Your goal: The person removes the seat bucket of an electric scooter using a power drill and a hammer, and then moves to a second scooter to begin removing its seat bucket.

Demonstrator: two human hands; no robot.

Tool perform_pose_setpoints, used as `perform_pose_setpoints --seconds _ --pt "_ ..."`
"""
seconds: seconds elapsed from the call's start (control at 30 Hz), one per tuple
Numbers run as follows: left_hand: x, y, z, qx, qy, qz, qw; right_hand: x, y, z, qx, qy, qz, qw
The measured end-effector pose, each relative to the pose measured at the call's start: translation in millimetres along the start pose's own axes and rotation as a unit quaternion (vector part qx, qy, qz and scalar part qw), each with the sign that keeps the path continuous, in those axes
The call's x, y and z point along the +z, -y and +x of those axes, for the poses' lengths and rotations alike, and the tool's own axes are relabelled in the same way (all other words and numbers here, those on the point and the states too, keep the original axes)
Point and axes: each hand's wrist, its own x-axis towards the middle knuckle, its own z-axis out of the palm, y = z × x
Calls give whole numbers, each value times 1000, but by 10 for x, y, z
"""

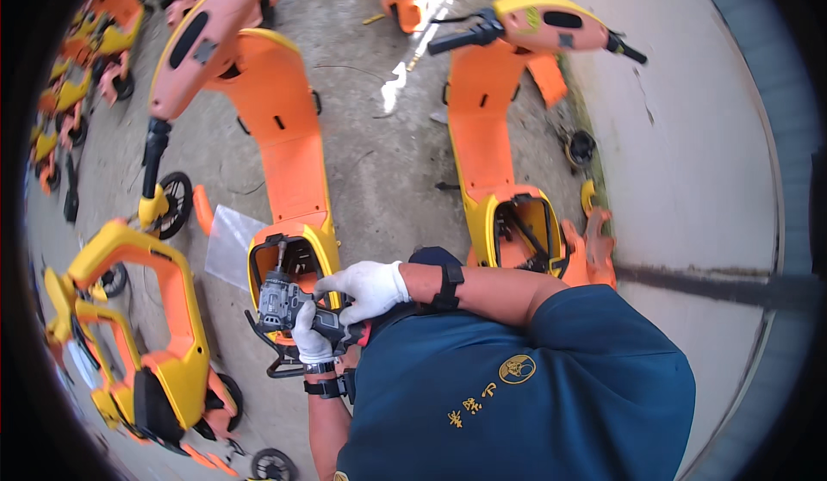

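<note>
A grey and black cordless drill (pixel 277 303) is held over the open seat bay (pixel 298 257) of the left orange and yellow scooter (pixel 280 171). Its long bit points up into the bay; the tip's contact is too small to make out. My left hand (pixel 310 336), in a white glove, wraps around the drill near its handle. From the right my right hand (pixel 372 290), also gloved in white, closes on the handle side, fingers bent and partly hidden. Dark parts show inside the bay, and a black frame (pixel 284 362) sticks out below it.
A second scooter (pixel 482 128) stands to the right, its bay (pixel 525 233) open too. Orange and yellow body shells (pixel 177 378) lie at left beside a clear plastic sheet (pixel 231 244). More scooter parts (pixel 112 24) crowd the far left. A pale wall (pixel 689 136) bounds the right.
</note>
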Motion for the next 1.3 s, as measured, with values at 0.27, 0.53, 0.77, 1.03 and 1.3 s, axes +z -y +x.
perform_pose_setpoints --seconds 0.27,0.53,0.77,1.03,1.3 --pt "233 -67 163 -7 118 376 919 370 -1017 -1942 207 -338 68 916" --pt "-79 -52 -416 -95 202 536 814 837 -1514 -3927 254 -657 276 654" --pt "-717 -5 -849 -105 150 552 814 867 -2039 -4657 336 -665 226 627" --pt "-708 173 -1313 -157 77 578 797 923 -2341 -4464 250 -636 334 649" --pt "-1033 565 -1657 -193 61 678 706 682 -2170 -4220 254 -552 326 724"
